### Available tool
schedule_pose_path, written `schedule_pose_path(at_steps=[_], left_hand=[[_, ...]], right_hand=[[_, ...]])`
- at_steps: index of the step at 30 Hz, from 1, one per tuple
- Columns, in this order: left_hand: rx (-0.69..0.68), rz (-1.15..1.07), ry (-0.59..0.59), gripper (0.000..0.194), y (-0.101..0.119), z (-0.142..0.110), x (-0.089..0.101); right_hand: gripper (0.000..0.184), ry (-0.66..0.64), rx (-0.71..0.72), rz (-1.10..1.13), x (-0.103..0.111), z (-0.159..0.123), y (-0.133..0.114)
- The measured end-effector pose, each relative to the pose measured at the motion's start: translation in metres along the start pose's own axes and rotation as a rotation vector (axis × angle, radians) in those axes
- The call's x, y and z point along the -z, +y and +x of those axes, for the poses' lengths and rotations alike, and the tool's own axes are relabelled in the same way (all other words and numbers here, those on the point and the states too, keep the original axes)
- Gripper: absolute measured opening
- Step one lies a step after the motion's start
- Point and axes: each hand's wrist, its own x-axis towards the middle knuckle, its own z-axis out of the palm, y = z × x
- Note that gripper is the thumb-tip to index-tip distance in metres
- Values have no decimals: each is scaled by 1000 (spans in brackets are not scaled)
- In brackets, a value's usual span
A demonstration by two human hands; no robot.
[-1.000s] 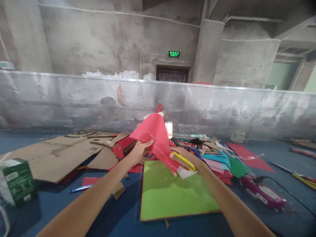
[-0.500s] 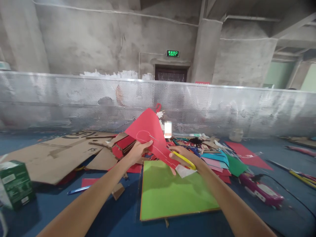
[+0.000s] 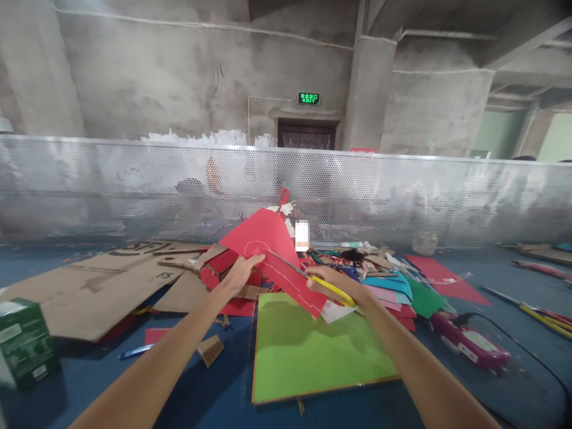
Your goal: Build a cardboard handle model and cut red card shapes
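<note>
My left hand (image 3: pixel 239 273) pinches the left edge of a red paper sheet (image 3: pixel 268 250) and holds it up above the table. A pale curved line is drawn across the sheet. My right hand (image 3: pixel 330 283) grips yellow-handled scissors (image 3: pixel 313 280), whose blades lie against the red sheet along that line. Below both hands a bright green board (image 3: pixel 308 351) lies flat on the blue table (image 3: pixel 89 381).
Flat brown cardboard (image 3: pixel 102 280) covers the left. A green box (image 3: pixel 24 342) stands at the left edge. Coloured paper sheets (image 3: pixel 402 292) are heaped to the right, beside a purple glue gun (image 3: pixel 469 342) with a black cord. A perforated metal screen (image 3: pixel 134 185) runs along the back.
The red sheet has tilted lower and to the left. The scissor blades, earlier hidden behind the sheet, now show across its face.
</note>
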Motion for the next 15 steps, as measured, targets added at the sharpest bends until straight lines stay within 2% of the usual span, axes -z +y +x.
schedule_pose_path(at_steps=[7,12,15], left_hand=[[-5,14,25,26,1,-4,-9],[-6,-35,36,29,5,-5,-16],[25,-41,50,32,7,-8,-20]], right_hand=[[38,-125,-83,262,-6,0,-4],[40,-161,-18,378,-9,0,-3],[53,-265,-7,389,-9,1,0]])
